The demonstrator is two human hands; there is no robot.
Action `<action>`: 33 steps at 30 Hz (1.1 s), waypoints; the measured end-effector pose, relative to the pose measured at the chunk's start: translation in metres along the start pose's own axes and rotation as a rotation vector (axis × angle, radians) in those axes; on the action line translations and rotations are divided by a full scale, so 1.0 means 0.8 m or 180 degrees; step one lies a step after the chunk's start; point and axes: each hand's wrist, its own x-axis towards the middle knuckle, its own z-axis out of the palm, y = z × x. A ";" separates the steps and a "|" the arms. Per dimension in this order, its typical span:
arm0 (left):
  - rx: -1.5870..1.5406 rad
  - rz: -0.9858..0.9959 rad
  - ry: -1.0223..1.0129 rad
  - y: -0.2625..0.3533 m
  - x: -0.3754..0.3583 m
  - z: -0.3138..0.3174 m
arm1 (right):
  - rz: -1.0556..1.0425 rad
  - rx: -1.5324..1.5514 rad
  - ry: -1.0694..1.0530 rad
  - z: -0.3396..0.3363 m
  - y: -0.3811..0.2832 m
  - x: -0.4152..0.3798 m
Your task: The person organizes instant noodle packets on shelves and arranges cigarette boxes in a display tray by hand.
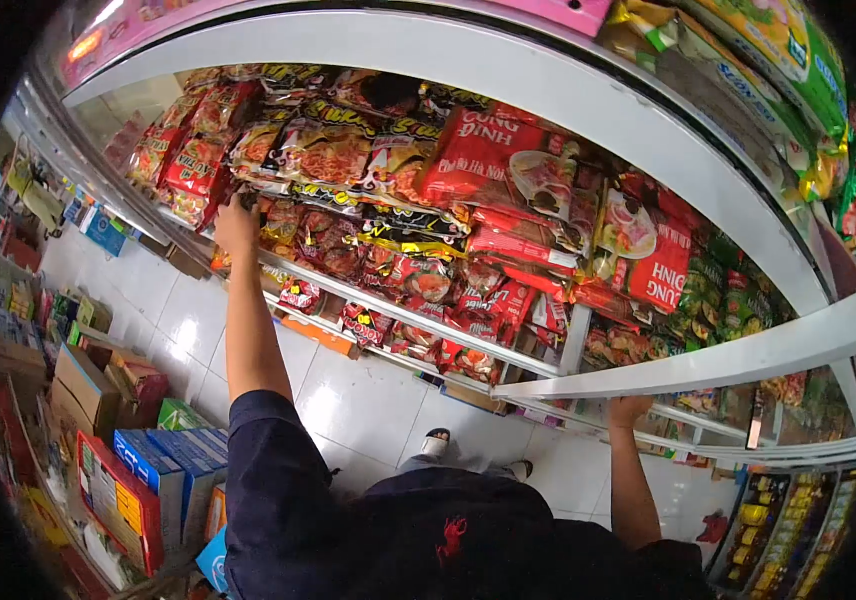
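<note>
My left hand (236,226) reaches into the shelf at the left, its fingers closed at the edge of a red noodle packet (196,165). The fingertips are partly hidden among the packs. Beside it lie stacks of black-and-yellow noodle packets (323,145). Farther right is a large red "Cung Đình" noodle pack (473,160), with another red-and-white Cung Đình pack (656,255) past it. My right hand (630,408) is low on the right, at the white shelf bar (718,368); its fingers are mostly hidden there.
A white upper shelf edge (428,50) curves over the packets, with green and yellow packs (768,90) above it. Cardboard boxes (83,390) and blue cartons (173,470) stand at left on the tiled floor (333,400). Jars (753,515) line a rack at lower right.
</note>
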 end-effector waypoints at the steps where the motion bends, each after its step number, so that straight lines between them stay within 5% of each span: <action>1: 0.0019 -0.0015 0.0027 0.002 -0.003 -0.001 | -0.0050 0.0063 0.0138 0.001 -0.001 0.001; 10: -0.0361 0.0725 0.0120 0.043 -0.084 -0.035 | 0.0439 0.0495 -0.0056 0.006 0.000 -0.006; 18: -0.1123 0.1662 -0.0164 0.124 -0.213 -0.075 | 0.0191 0.0286 -0.0132 0.003 -0.005 0.005; 19: -0.1312 0.1752 -0.0349 0.139 -0.234 -0.089 | 0.0074 0.0395 0.0398 0.008 -0.007 0.004; 20: -0.1270 0.1890 -0.0650 0.156 -0.252 -0.092 | 0.0224 0.0446 0.0231 -0.014 -0.025 0.016; 22: -0.1794 0.2181 -0.0288 0.197 -0.297 -0.102 | 0.0264 0.0821 0.0337 -0.029 -0.048 0.030; 26: -0.2534 0.2394 -0.1691 0.273 -0.361 -0.148 | 0.0644 0.2479 -0.0376 0.016 -0.067 0.028; 28: -0.3629 0.2385 -0.2481 0.303 -0.380 -0.125 | 0.0139 0.2909 0.0260 0.046 -0.095 0.034; 29: -0.4344 0.1929 -0.3374 0.317 -0.389 -0.143 | 0.1142 0.3828 -0.1215 -0.004 -0.114 0.068; 30: -0.4949 0.1350 -0.4298 0.328 -0.396 -0.161 | 0.1123 0.4596 -0.1584 0.010 -0.113 0.071; 31: -0.5171 0.1075 -0.4835 0.337 -0.405 -0.155 | 0.0092 0.3276 -0.0817 0.015 -0.106 0.079; 32: -0.5346 0.0746 -0.5360 0.342 -0.411 -0.138 | 0.0246 0.3383 -0.0974 0.036 -0.098 0.077; 33: -0.5483 0.1084 -0.5512 0.344 -0.414 -0.113 | 0.0255 0.3100 -0.0920 0.035 -0.094 0.077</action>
